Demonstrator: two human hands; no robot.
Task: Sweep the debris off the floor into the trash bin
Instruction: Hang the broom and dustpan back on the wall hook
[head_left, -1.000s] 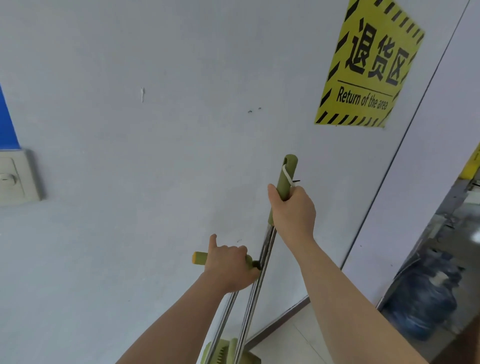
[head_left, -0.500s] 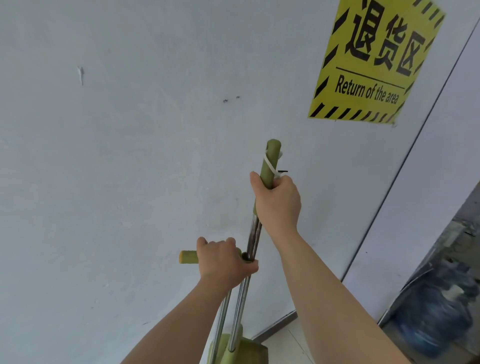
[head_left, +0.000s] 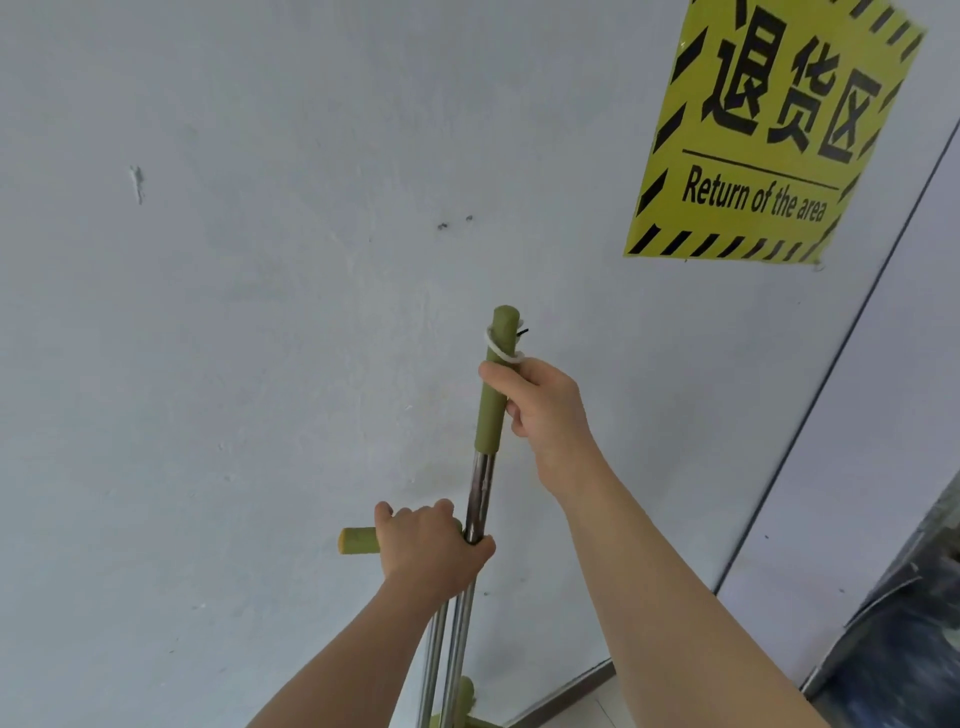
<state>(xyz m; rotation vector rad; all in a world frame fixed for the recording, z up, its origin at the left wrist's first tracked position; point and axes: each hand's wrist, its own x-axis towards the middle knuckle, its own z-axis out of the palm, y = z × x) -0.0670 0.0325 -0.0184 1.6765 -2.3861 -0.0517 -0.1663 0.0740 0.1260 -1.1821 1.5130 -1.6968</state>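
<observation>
Two metal poles stand side by side in front of a white wall. The taller one is the broom (head_left: 479, 493), with an olive-green grip and a white loop at its top. My right hand (head_left: 545, 410) holds that green grip, fingers loosely curled round it. The shorter pole is the dustpan handle (head_left: 358, 540), ending in a sideways green grip. My left hand (head_left: 431, 551) is closed on that grip, beside the broom pole. A bit of the green dustpan (head_left: 467, 696) shows at the bottom edge. No debris and no trash bin are in view.
The white wall (head_left: 260, 312) fills most of the view, close ahead. A yellow sign (head_left: 769, 135) reading "Return of the area" hangs at the upper right. A wall corner (head_left: 852, 332) runs down the right side, with a blurred blue water bottle (head_left: 904, 654) beyond it.
The view has drifted left and down, so the wall switch at the left has left the frame. My right hand has loosened a little on the broom grip. Both poles stay upright.
</observation>
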